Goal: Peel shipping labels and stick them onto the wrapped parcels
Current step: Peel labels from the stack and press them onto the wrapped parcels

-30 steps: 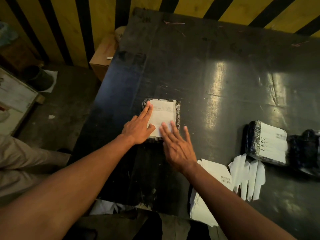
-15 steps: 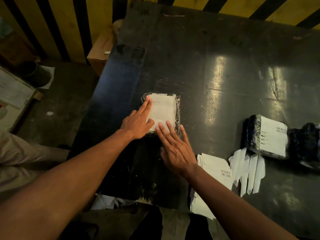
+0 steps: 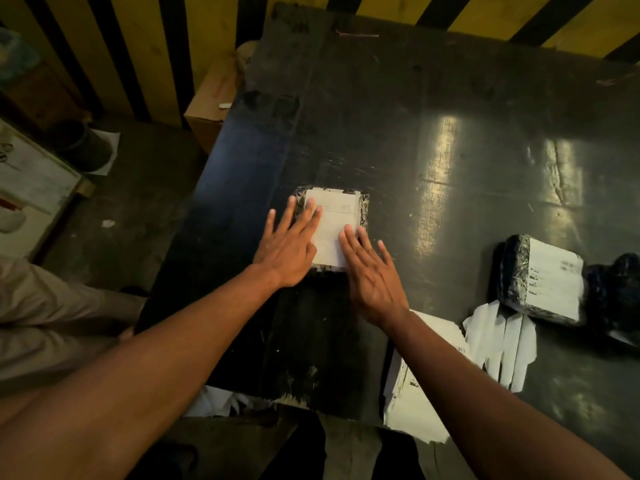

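A small parcel wrapped in dark film (image 3: 363, 211) lies on the black table (image 3: 415, 133), with a white shipping label (image 3: 337, 220) across its top. My left hand (image 3: 287, 245) lies flat with spread fingers over the parcel's left side and the label's left edge. My right hand (image 3: 372, 278) lies flat too, its fingertips on the label's lower right part. To the right sits a second wrapped parcel (image 3: 540, 278) bearing its own label. A stack of label sheets (image 3: 415, 403) lies at the table's near edge under my right forearm.
Torn white backing strips (image 3: 498, 344) lie beside the labelled parcel. A dark wrapped bundle (image 3: 616, 289) sits at the far right. A cardboard box (image 3: 211, 98) stands off the table's left corner, below a yellow and black striped wall. A person's leg in light trousers (image 3: 52, 323) is at left.
Both hands have spread wider on the label; the left hand's fingers have slid further over the parcel's left side. The parcel has not moved on the table.
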`<action>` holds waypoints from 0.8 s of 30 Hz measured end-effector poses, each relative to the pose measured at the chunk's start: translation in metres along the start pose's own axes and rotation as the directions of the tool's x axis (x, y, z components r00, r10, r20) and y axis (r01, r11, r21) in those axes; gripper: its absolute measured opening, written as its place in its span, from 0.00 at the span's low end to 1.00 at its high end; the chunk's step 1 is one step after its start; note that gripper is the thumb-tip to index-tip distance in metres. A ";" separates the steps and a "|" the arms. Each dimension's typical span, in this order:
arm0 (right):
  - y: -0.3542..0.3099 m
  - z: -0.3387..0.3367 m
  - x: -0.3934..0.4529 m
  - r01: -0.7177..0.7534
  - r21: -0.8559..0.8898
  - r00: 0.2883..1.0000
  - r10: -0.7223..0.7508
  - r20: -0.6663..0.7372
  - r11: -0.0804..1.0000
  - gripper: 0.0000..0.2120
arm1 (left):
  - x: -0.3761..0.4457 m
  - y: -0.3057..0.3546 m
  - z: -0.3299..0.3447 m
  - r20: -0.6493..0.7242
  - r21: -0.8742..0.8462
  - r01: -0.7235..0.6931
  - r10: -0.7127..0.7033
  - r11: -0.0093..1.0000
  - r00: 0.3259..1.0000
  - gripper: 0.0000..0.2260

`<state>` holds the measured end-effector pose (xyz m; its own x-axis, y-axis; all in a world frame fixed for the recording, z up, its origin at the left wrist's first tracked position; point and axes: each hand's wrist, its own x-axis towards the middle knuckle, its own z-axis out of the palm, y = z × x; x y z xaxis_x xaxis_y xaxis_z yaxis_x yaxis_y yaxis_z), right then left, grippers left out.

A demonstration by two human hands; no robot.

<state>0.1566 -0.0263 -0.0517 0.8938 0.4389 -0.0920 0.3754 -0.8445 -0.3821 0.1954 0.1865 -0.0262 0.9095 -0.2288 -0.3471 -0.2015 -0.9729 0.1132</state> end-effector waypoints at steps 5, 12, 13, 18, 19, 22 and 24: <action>0.002 0.002 0.013 0.017 -0.043 0.999 -0.016 0.036 0.999 0.30 | -0.051 0.028 0.041 -0.118 0.029 -0.107 0.110 0.994 0.987 0.35; -0.001 0.003 0.005 0.006 -0.094 0.998 0.000 0.061 0.996 0.27 | -0.100 0.013 0.062 -0.096 -0.010 -0.048 0.047 0.999 0.994 0.40; -0.001 0.002 0.004 0.001 -0.087 0.998 0.004 0.063 0.996 0.27 | -0.101 0.012 0.061 -0.087 -0.011 -0.051 0.050 0.999 0.995 0.40; -0.003 0.001 0.008 -0.013 -0.044 0.998 0.016 0.064 0.999 0.28 | -0.078 0.023 0.039 -0.120 -0.045 -0.094 0.088 0.995 0.989 0.37; -0.003 0.001 0.008 -0.015 -0.043 0.998 0.017 0.063 0.999 0.28 | -0.066 0.028 0.033 -0.115 -0.045 -0.103 0.097 0.994 0.989 0.37; 0.000 0.001 0.008 -0.022 -0.050 0.998 0.025 0.051 0.999 0.27 | -0.045 0.030 0.029 -0.102 -0.006 -0.083 0.082 0.997 0.991 0.39; 0.000 0.002 0.008 -0.025 -0.046 0.998 0.027 0.050 0.999 0.27 | -0.052 0.016 0.032 -0.097 0.043 -0.057 0.061 0.997 0.993 0.39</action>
<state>0.1638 -0.0225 -0.0541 0.8903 0.4307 -0.1476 0.3642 -0.8683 -0.3367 0.1334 0.1821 -0.0365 0.9264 -0.2837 -0.2476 -0.2688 -0.9587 0.0929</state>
